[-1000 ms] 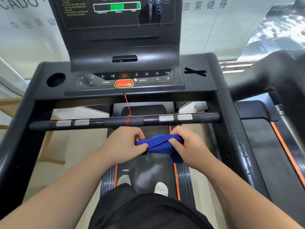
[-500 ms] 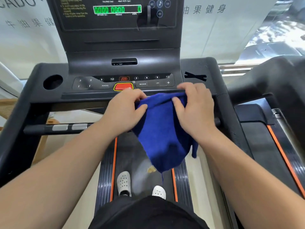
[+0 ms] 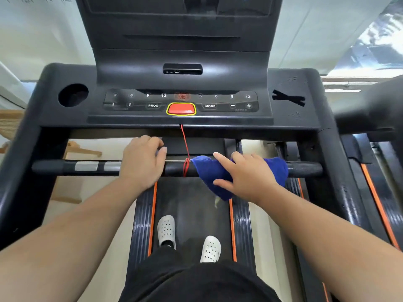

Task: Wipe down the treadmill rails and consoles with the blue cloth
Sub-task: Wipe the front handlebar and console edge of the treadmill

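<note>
The blue cloth (image 3: 209,171) is draped over the black crossbar (image 3: 87,167) of the treadmill, just right of its middle. My right hand (image 3: 246,177) lies on top of the cloth and presses it around the bar, index finger stretched out. To the left of the cloth, my left hand (image 3: 141,164) is wrapped over the bare bar. A red safety cord (image 3: 185,147) is tied to the bar between my hands. Above sits the black console (image 3: 218,62) with its red stop button (image 3: 181,109).
A round cup holder (image 3: 73,94) is at the console's left, a black tape cross (image 3: 287,98) at its right. The side rail (image 3: 340,171) runs down the right, with droplets on it. A second treadmill (image 3: 375,166) stands further right. My white shoes (image 3: 166,231) are on the belt.
Both hands held the cloth up near the console half a second ago. The cloth has come down onto the crossbar under my right hand, and my left hand has let go and moved onto the bar.
</note>
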